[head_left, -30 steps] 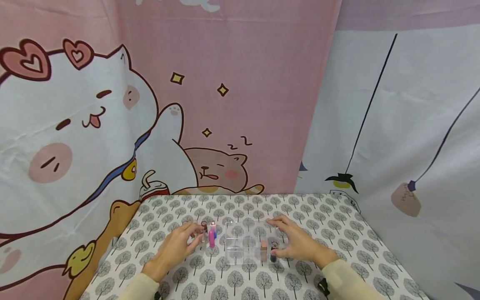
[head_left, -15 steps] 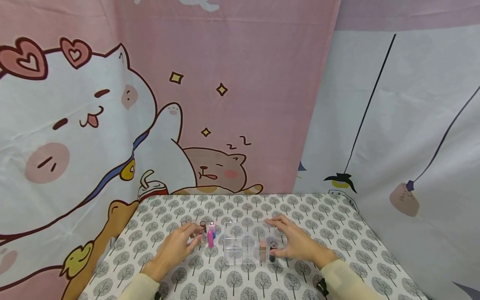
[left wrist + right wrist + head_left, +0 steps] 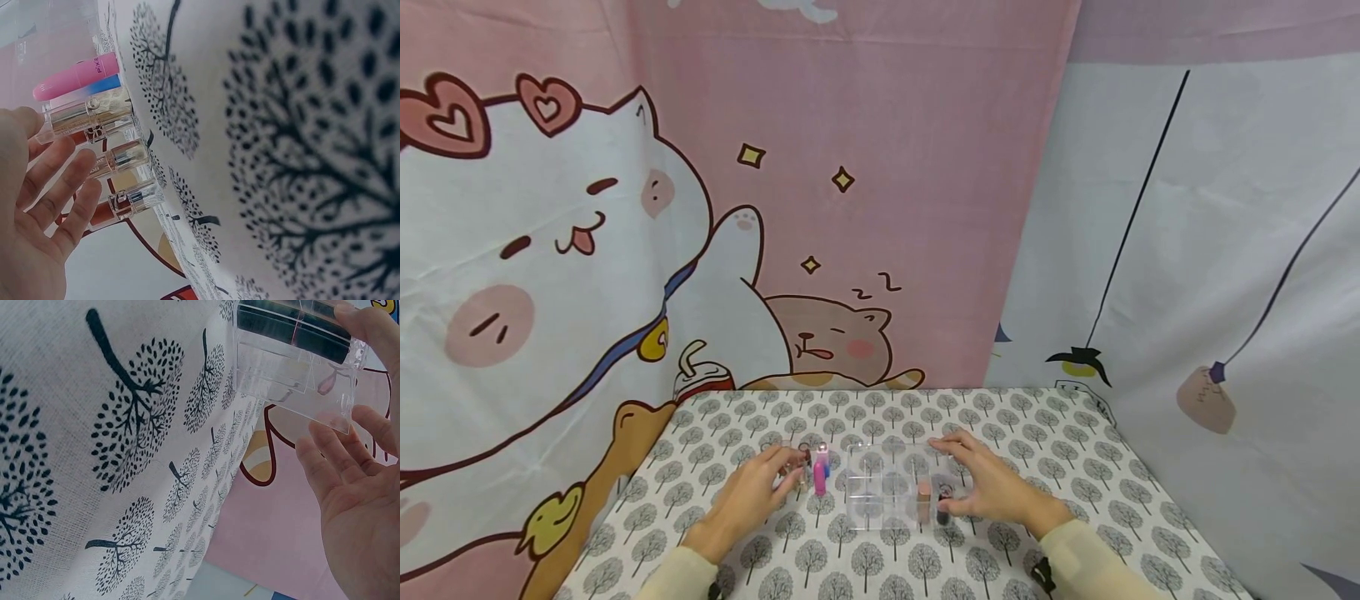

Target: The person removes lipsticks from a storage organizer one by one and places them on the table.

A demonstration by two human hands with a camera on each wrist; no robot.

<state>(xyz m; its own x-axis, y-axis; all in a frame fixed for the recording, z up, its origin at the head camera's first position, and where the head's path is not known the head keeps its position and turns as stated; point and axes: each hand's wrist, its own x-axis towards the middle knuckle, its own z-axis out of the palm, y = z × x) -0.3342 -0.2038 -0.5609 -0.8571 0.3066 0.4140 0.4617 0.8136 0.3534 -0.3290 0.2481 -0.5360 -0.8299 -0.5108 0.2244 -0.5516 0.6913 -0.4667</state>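
Note:
My left hand (image 3: 752, 490) is at the left of a small group of upright lip tubes. In the left wrist view, its thumb and index finger pinch the top of a clear-capped lip gloss tube (image 3: 94, 112); the other fingers are spread beside more tubes (image 3: 119, 159). A pink lip tube (image 3: 819, 478) stands just to the right. My right hand (image 3: 992, 487) holds the right end of a clear divided organizer box (image 3: 868, 500), thumb at the near side and fingers at the far wall. A dark tube (image 3: 943, 507) and a pinkish-brown tube (image 3: 923, 500) stand in its right compartments.
A tree-print cloth covers the table (image 3: 865, 567). Behind it hangs a pink cartoon curtain (image 3: 925, 208), with a pale curtain (image 3: 1150, 250) on the right. A blue-and-white tube (image 3: 103, 86) stands behind the pink one.
The whole head view has shifted slightly left. Both hands, the tubes and the organizer box keep nearly the same places relative to one another.

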